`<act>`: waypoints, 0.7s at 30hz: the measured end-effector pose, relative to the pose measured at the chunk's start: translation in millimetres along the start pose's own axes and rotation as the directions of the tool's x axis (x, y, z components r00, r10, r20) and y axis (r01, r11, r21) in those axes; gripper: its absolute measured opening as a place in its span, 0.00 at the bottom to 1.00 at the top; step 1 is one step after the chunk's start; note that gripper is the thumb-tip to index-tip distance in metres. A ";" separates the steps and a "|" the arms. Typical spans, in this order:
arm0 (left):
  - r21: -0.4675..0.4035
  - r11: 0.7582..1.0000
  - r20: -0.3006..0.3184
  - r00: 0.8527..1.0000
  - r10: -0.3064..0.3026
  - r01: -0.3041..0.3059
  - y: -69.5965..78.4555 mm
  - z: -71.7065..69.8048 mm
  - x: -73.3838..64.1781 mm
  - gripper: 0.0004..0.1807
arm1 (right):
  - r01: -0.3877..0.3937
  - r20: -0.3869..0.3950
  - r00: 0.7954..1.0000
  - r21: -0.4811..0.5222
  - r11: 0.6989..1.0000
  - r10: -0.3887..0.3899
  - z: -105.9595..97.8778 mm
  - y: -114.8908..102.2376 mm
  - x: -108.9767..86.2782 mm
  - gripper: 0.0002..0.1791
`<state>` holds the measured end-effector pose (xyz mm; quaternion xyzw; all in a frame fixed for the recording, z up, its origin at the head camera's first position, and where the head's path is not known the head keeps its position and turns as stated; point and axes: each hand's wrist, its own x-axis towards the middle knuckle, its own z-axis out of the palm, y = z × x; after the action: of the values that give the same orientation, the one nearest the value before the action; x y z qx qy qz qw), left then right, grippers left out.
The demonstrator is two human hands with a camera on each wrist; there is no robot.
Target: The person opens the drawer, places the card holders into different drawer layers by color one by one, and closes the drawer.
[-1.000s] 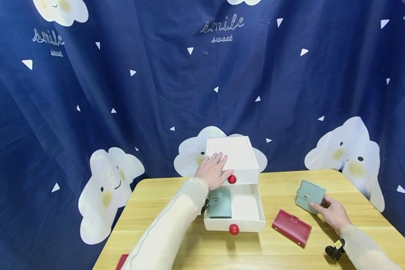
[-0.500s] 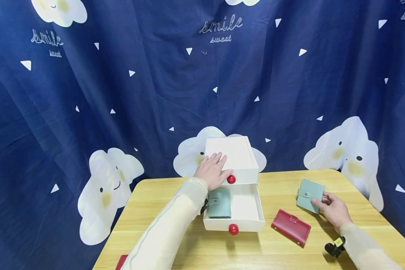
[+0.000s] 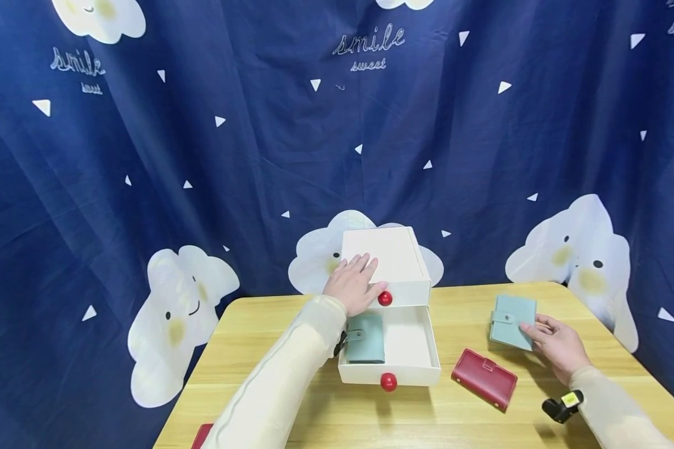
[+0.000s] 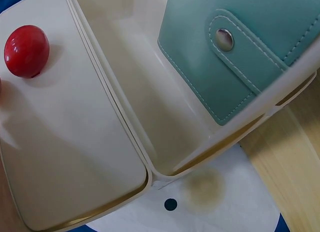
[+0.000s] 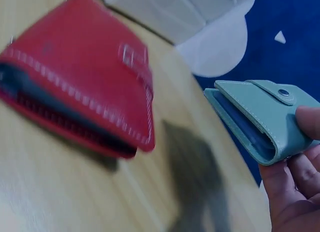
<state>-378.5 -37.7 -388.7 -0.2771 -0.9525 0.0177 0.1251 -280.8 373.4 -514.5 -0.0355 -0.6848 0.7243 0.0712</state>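
Two hands show in the head view. The left hand rests on the box at its top's front left, fingers spread and grasping nothing, thumb beside the upper knob. The box stands by the middle of the desk's far edge. Its lower drawer is pulled out; the first green wallet lies inside, along the left wall. The right hand pinches the second green wallet above the desk, toward its far right corner. Between this hand and the drawer lies the red wallet, and a sleeve partly covers a red item near the desk's near left corner.

In the left wrist view, the first green wallet's strap and snap face up in the drawer.

In the right wrist view, thumb and fingers grip the second green wallet by one side; the red wallet is blurred.
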 end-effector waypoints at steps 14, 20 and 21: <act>0.001 1.000 0.008 1.000 0.000 0.000 0.1 -0.2 -0.2 0.39 | 0.029 0.141 0.988 0.212 0.977 -0.060 23.0 -30.0 -13.5 0.11; 0.002 1.000 0.003 1.000 -0.001 0.001 0.0 -0.7 -0.3 0.39 | 0.014 0.201 0.978 0.193 0.981 -0.054 34.1 -42.7 -17.5 0.13; 0.002 1.000 0.003 1.000 -0.001 0.001 0.1 -0.8 -0.4 0.39 | 0.010 0.213 0.976 0.194 0.981 -0.052 35.8 -44.4 -18.3 0.13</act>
<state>-378.0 -37.9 -388.0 -0.2766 -0.9528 0.0191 0.1240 -265.6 337.6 -468.9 0.0615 -0.6161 0.7852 0.0106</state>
